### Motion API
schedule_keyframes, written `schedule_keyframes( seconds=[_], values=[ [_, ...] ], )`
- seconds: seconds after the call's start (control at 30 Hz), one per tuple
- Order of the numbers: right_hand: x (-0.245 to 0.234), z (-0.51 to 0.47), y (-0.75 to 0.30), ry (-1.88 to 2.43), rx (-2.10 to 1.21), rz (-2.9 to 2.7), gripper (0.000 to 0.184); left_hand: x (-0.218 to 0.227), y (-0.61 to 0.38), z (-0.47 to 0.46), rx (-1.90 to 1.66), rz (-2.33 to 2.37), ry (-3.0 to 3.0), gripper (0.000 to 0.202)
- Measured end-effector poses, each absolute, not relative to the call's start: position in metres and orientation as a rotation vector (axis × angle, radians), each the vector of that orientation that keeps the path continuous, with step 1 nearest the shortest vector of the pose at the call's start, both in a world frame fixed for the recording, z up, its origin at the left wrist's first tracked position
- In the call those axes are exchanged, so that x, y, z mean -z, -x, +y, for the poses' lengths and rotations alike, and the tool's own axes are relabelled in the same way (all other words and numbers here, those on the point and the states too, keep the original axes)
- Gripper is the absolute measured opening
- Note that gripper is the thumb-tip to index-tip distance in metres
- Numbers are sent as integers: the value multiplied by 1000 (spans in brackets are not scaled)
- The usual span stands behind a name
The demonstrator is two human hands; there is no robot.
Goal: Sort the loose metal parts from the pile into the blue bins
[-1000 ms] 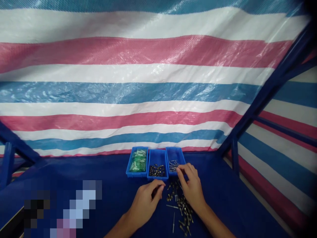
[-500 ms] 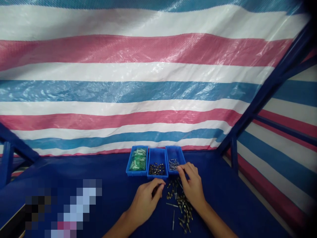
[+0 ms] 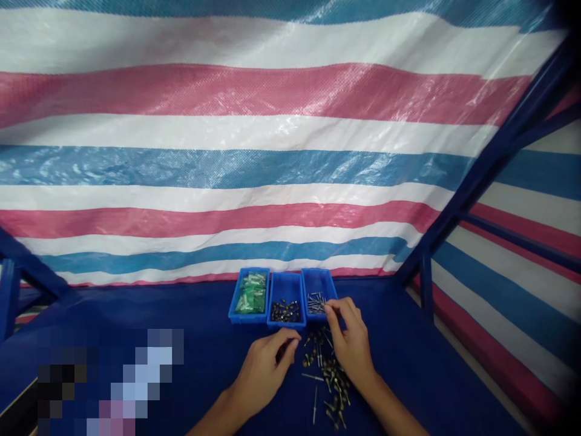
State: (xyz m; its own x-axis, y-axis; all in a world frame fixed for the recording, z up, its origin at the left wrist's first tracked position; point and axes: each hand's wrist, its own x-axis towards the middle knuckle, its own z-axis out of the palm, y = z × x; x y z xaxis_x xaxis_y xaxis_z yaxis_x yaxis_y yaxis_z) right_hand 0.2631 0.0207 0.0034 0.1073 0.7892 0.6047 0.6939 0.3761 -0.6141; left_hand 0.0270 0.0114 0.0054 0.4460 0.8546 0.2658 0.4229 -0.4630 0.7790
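Two silver pins, lower (image 3: 314, 404) and upper (image 3: 312, 376), lie on the bench (image 3: 204, 327) at 7–8 o'clock from the right hand (image 3: 351, 333). Judged light, stiff, slick; grip mid-shank. Axes: lower 12–6, upper about 9–3. Hands apart; right fingertips at right tray's (image 3: 319, 281) front rim, left hand (image 3: 265, 369) curled, thumb near fingertips. Contents: cannot tell.

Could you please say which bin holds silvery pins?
The rightmost bin, by the right hand; the middle bin holds dark pieces, the left bin green ones.
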Motion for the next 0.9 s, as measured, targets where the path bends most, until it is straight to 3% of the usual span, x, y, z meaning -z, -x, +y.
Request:
schedule_keyframes(
  seconds=[0.33, 0.5, 0.9],
  values=[
    [2, 22, -263, 1373, -100, -1661, 30, -5, -28, 11, -864, 1064, -2105, 25],
    [5, 21, -262, 1420, -156, -1543, 23, 0, -28, 13, -904, 1050, -2116, 27],
    [9, 17, -261, 1334, -181, -1473, 24, 2, -28, 18, -998, 1014, -2148, 30]
  ],
)
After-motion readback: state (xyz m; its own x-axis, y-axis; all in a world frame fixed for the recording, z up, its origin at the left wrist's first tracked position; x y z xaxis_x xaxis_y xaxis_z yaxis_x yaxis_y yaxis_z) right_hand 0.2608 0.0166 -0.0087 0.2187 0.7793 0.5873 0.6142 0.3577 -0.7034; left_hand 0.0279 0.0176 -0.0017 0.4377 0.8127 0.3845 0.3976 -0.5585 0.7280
